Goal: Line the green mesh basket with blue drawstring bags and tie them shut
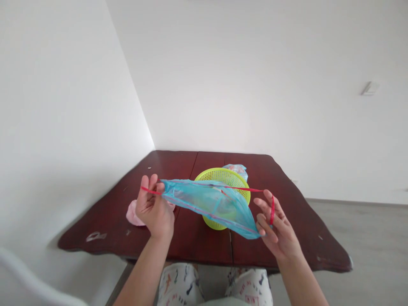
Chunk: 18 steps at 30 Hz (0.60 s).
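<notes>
A thin blue drawstring bag (pixel 207 202) is stretched sideways between my two hands, above the table. My left hand (pixel 156 210) grips its left corner, with a loop of red drawstring over the fingers. Its right corner is pinched in my right hand (pixel 277 225), and the red drawstring (pixel 244 188) runs from the bag's rim to those fingers, looped round one of them. Behind and below the bag stands a yellow-green plastic basket (pixel 219 173), partly hidden by it. Whatever is in the basket is mostly hidden.
The dark red wooden table (pixel 197 248) meets white walls at the back and left. Behind the basket lies a blue plastic bag with things in it (pixel 240 171). A pink soft item (pixel 133 214) sits beside my left hand. My knees are below the front edge.
</notes>
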Each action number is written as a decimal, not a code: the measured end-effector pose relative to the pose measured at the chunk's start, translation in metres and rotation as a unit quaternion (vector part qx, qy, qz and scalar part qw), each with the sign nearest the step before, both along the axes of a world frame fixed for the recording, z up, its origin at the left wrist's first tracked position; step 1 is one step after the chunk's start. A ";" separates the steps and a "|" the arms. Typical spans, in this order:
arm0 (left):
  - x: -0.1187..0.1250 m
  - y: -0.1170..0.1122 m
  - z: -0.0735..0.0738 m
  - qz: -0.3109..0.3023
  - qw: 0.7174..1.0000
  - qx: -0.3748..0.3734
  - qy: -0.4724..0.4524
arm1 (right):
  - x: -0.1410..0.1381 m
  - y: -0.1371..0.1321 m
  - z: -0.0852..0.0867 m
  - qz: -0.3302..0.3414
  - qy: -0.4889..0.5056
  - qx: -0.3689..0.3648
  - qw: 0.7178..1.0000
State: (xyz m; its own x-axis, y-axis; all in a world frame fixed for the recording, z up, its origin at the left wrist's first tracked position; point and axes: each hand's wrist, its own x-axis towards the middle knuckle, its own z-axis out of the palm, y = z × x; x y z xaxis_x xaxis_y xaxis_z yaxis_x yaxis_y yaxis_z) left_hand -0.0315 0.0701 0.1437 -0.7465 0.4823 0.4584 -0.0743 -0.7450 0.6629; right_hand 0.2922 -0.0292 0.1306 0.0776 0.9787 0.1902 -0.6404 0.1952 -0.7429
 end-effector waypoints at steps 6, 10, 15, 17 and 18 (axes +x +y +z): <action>0.026 0.003 0.015 -0.131 0.988 0.060 0.050 | -0.013 -0.001 -0.008 0.012 0.000 -0.015 1.000; 0.032 0.003 0.012 -0.336 0.936 0.068 0.081 | -0.012 -0.002 -0.010 0.020 0.024 -0.011 0.999; 0.017 0.008 0.000 -0.470 0.856 0.023 0.216 | -0.005 0.006 -0.001 0.043 0.037 -0.005 0.998; 0.005 0.010 0.001 -0.490 0.827 0.006 0.277 | 0.000 0.012 0.004 0.041 0.033 -0.005 0.999; -0.001 0.011 0.003 -0.492 0.819 -0.002 0.297 | 0.003 0.014 0.005 0.035 0.029 -0.006 0.999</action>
